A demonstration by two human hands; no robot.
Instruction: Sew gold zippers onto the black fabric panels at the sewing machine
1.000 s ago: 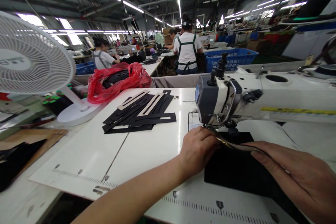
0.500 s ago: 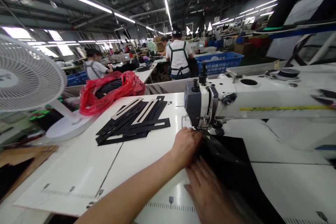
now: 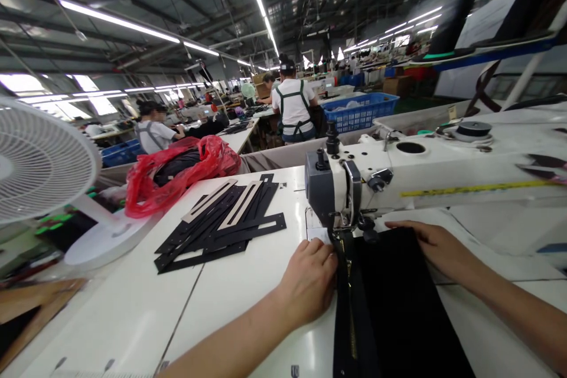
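A black fabric piece (image 3: 403,301) lies on the white sewing table, its far end at the presser foot of the sewing machine (image 3: 319,192). Along its left side runs a zipper (image 3: 352,313) with gold-coloured teeth. My left hand (image 3: 310,277) is closed at the left edge of the zipper strip, just in front of the needle area; its fingertips are partly hidden. At the far right corner of the fabric is my right hand (image 3: 440,248), gripping the edge, with some fingers hidden by the cloth.
Left of the machine lies a pile of black strips with slots (image 3: 217,227), two beige frames on top. Behind it sits a red plastic bag (image 3: 177,174). A white fan (image 3: 44,165) stands at left. Scissors (image 3: 543,166) rest on the machine arm. Co-workers sit beyond, near a blue basket (image 3: 361,111).
My right hand has moved from the near left part of the fabric to its far right edge. The fabric now lies flatter, showing the zipper. My left hand stays near the needle; the view has shifted slightly.
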